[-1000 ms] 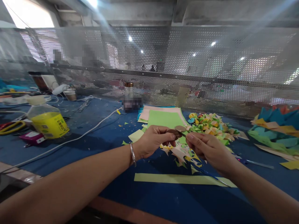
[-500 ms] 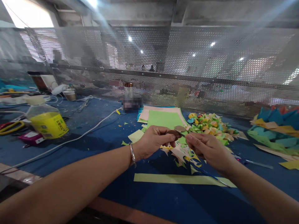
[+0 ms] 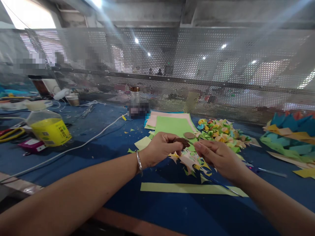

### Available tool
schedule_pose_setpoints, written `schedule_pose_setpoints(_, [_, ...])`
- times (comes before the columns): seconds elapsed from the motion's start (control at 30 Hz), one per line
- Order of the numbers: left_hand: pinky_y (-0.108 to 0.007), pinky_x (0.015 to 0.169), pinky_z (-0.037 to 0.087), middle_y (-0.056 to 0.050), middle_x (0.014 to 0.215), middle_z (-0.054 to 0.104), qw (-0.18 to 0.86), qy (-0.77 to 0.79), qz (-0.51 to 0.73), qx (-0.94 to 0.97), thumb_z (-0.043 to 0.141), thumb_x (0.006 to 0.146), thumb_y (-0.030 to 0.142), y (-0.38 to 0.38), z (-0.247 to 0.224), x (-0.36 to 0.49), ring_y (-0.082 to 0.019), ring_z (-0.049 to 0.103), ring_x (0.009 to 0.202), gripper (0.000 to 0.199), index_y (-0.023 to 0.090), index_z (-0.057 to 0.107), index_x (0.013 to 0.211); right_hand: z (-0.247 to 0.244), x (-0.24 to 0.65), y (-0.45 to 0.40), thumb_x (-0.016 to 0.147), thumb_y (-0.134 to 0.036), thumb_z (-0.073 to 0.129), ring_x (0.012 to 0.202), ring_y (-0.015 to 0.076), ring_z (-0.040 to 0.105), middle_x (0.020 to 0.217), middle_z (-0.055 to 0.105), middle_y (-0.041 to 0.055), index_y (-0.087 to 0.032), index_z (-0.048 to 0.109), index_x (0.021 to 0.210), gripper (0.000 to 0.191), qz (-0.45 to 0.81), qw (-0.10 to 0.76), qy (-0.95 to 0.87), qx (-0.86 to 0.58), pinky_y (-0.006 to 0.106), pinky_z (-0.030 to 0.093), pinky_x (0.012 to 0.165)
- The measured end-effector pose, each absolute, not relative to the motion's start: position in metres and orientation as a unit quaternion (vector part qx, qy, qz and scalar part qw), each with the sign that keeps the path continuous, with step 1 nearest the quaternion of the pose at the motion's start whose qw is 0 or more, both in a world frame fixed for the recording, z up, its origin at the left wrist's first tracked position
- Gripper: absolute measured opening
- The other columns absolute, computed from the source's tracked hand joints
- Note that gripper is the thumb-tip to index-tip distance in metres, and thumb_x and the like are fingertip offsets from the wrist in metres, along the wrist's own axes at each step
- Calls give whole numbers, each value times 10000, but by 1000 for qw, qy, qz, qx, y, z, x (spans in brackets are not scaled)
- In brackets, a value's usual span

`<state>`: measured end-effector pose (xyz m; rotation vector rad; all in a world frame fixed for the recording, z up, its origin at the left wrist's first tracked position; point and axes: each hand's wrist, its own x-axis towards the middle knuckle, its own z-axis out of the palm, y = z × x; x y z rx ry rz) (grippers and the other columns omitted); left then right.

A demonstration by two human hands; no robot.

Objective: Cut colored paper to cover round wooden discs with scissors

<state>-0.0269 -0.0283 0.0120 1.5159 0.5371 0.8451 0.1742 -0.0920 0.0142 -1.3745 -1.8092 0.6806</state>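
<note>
A small brown paper piece (image 3: 182, 142) is pinched between the thumb and fingers of my left hand (image 3: 163, 149). My right hand (image 3: 214, 155) has its fingers closed on thin dark tweezers (image 3: 190, 142), mostly hidden in the grip, their prongs reaching to the brown paper. Just behind them a round brown paper disc (image 3: 189, 135) lies on a stack of green paper (image 3: 172, 126). Under my hands are spiky paper scraps (image 3: 187, 160). A blue-handled tool with a thin metal tip (image 3: 235, 192) rests across a pale green paper strip (image 3: 187, 188) in front.
Small folded paper flowers (image 3: 221, 131) are heaped behind my right hand. Layered coloured paper pieces (image 3: 290, 137) stand at the right. A bottle with a yellow label (image 3: 51, 131), yellow-handled scissors (image 3: 12, 135) and a white cable (image 3: 86, 142) are at the left. A perforated metal screen (image 3: 147, 65) closes the back.
The brown paper in my left hand has turned and sits lower, uncovering more of the disc behind. The tweezers' prongs show more clearly at its edge; both hands have hardly moved.
</note>
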Motion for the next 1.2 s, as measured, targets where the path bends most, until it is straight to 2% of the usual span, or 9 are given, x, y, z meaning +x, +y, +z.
schedule_pose_setpoints(0.27, [-230,587,413,-30,688,678,574,264,348,693,651,701,228,-25,11,-28,-99,526,624,135,131,741,672,15,174,-91,907,-738,451,480,99,259,578,303,-54,-225,427,644,577,255,362,-716,-539,254,196,415])
schedule_pose_setpoints(0.5, [-224,597,417,-24,724,693,587,268,338,685,630,680,188,-26,14,-27,-96,539,648,172,125,765,767,11,175,-89,905,-738,454,482,103,269,578,307,-52,-227,425,636,578,246,370,-711,-545,255,200,412])
schedule_pose_setpoints(0.73, [-220,594,438,-5,687,658,604,257,314,687,659,694,185,-25,14,-29,-84,557,611,81,138,702,744,7,177,-86,880,-759,485,481,97,234,570,276,-64,-226,420,630,592,246,422,-679,-549,255,168,417])
schedule_pose_setpoints(0.8, [-225,590,443,4,676,643,612,238,275,703,665,699,195,-25,15,-32,-90,584,600,111,140,663,796,7,178,-85,862,-771,503,474,94,212,556,255,-73,-226,434,637,594,260,445,-654,-554,256,156,418])
schedule_pose_setpoints(0.87, [-233,565,435,10,685,647,603,226,221,732,669,729,235,-24,16,-35,-102,590,574,248,152,623,958,7,178,-85,853,-772,520,470,94,194,539,238,-81,-226,449,646,588,269,462,-634,-558,257,147,422])
schedule_pose_setpoints(0.93, [-244,546,418,7,702,666,543,234,157,791,664,764,281,-23,19,-39,-118,582,556,404,163,564,1137,8,179,-85,853,-765,531,467,94,189,530,236,-83,-226,462,658,577,270,471,-625,-561,259,141,425])
schedule_pose_setpoints(0.97, [-251,549,407,2,704,673,479,241,125,835,666,772,298,-22,21,-41,-130,581,562,448,166,551,1185,9,179,-85,856,-760,533,467,95,195,532,242,-82,-226,468,663,572,265,473,-625,-561,260,140,427])
schedule_pose_setpoints(1.1, [-275,597,357,-37,762,710,170,276,51,945,640,820,344,-17,33,-51,-175,598,646,399,191,627,1189,10,180,-85,867,-754,521,480,100,220,572,283,-65,-226,467,653,573,235,469,-642,-560,259,162,427])
schedule_pose_setpoints(1.2, [-269,587,338,-42,821,721,133,292,33,946,606,864,451,-17,41,-55,-174,603,669,389,199,653,1157,8,181,-84,882,-744,505,477,102,232,570,273,-68,-228,463,653,566,223,456,-656,-558,258,182,427])
